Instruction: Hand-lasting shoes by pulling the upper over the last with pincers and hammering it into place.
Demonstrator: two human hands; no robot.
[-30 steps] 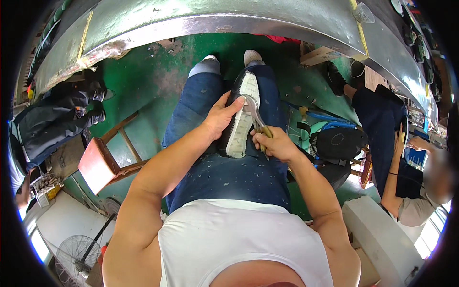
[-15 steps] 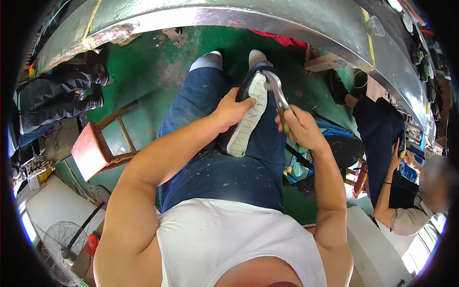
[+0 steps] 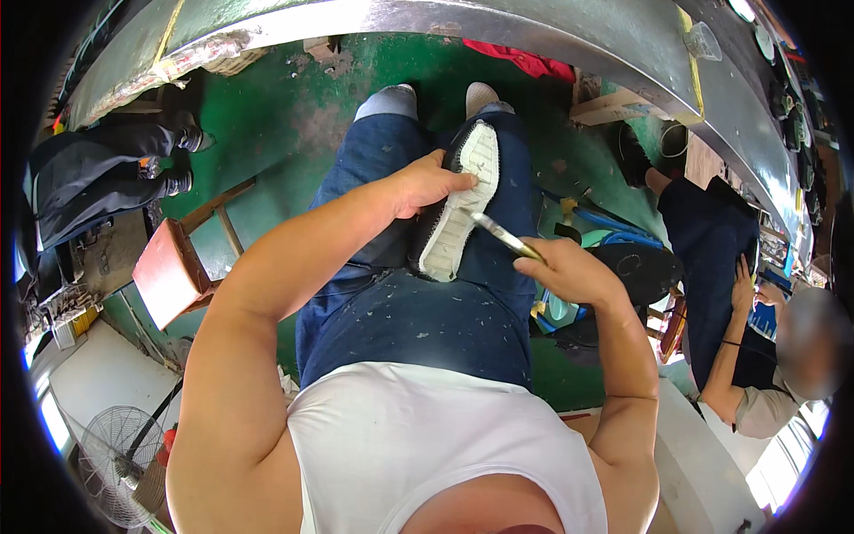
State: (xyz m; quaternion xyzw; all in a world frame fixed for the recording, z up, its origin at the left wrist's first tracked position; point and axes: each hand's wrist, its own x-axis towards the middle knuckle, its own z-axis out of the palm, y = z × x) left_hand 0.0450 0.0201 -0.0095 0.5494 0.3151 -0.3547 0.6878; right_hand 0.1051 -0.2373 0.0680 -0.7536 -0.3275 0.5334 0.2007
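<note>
A dark shoe (image 3: 433, 227) lies sole-up along my thighs, its pale, ridged underside (image 3: 480, 160) facing me and its edge lined with stitches. My left hand (image 3: 431, 184) grips its side near the middle, thumb pressed on the underside and fingers hidden beneath. In my right hand (image 3: 569, 271) are silver metal pincers (image 3: 507, 238) with yellowish handles, fingers wrapped round them. Their head points toward the middle of the underside and is blurred; whether it touches cannot be told.
A metal-edged workbench (image 3: 391, 18) curves across the far side. To the left stands a reddish stool (image 3: 169, 271), with a wire fan (image 3: 116, 458) nearer. At right sits a co-worker (image 3: 747, 347); blue-framed seating (image 3: 614, 227) stands between us. Another person's legs (image 3: 107, 169) show far left.
The pincers have come down from the shoe's far end toward its middle, and my right hand has moved slightly right and nearer. My left hand still holds the shoe.
</note>
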